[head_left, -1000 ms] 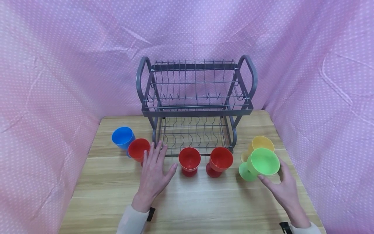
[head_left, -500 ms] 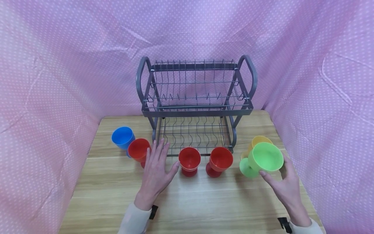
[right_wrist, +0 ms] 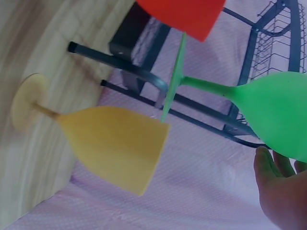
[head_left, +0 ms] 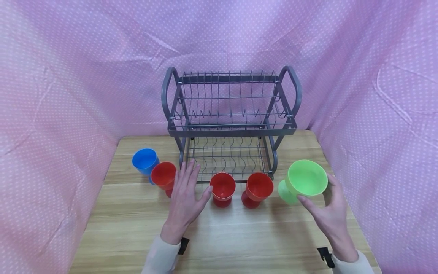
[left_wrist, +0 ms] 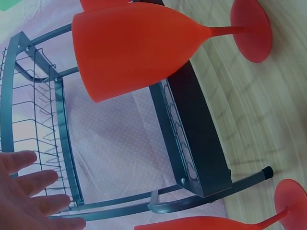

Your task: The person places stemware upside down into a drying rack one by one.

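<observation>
My right hand (head_left: 330, 213) holds a light green goblet (head_left: 307, 178) by its bowl, thumb in front and fingers behind. In the right wrist view the green goblet's foot is off the table, and a yellow goblet (right_wrist: 115, 143) stands beyond it; the head view hides the yellow one behind the green. My left hand (head_left: 186, 199) hovers with fingers spread between a red goblet (head_left: 164, 175) on its left and a second red goblet (head_left: 223, 186) near its thumb. A third red goblet (head_left: 259, 186) stands farther right. A blue goblet (head_left: 145, 160) is at the far left.
A dark grey two-tier dish rack (head_left: 232, 132) stands at the back of the wooden table (head_left: 232, 236), behind the row of goblets. Its wire shelves hold nothing. Pink dotted cloth (head_left: 68, 95) surrounds the table on the back and both sides.
The right hand has lifted the green goblet and carried it away from the body and slightly left, so it now covers the yellow goblet. The left hand has drifted slightly right.
</observation>
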`<action>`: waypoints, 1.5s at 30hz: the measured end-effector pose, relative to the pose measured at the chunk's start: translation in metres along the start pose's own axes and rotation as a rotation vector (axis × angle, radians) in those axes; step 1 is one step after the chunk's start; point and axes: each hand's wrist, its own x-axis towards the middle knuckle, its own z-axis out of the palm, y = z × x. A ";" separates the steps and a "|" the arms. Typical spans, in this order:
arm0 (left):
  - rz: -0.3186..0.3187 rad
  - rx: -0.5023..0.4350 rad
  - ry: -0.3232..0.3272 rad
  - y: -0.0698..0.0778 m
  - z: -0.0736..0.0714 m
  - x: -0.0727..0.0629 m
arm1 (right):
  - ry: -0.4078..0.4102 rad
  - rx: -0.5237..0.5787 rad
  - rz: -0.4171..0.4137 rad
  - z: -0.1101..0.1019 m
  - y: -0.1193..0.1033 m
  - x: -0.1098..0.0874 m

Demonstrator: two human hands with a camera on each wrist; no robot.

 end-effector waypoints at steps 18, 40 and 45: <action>-0.074 -0.174 0.009 0.011 -0.005 0.007 | -0.065 -0.289 -0.344 0.054 -0.025 0.027; -0.076 -0.250 0.027 0.016 -0.008 0.006 | -0.345 -0.497 -0.492 0.094 -0.032 0.038; -0.093 -0.330 0.026 0.016 -0.009 0.005 | -0.380 -0.506 -0.546 0.103 -0.033 0.042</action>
